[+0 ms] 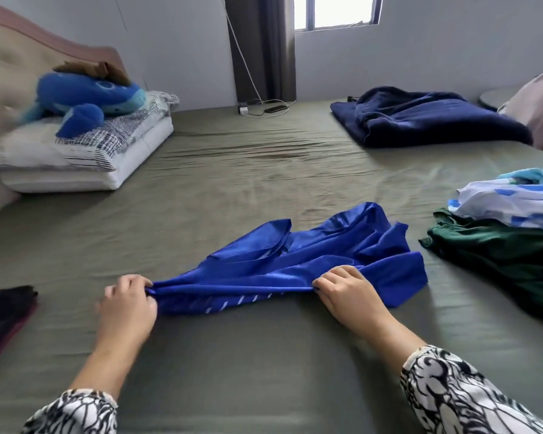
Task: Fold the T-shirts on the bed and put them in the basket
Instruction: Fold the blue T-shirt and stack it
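sleeves: my left sleeve (pixel 72 413) and right sleeve (pixel 464 396) are white with black swirling print
cuffs: pale, gathered, mid-forearm

Both hands pinch the near edge of a blue T-shirt (pixel 298 264) lying rumpled on the olive bed (pixel 232 183): left hand (pixel 129 303) at one end, right hand (pixel 345 291) at the other. A green shirt (pixel 499 255) sits just right.

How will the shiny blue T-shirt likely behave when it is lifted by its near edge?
The blue T-shirt will probably droop limply: it already lies crumpled in soft folds. Its sheen suggests slippery fabric, so it may slide from the left hand or right hand pinching it.
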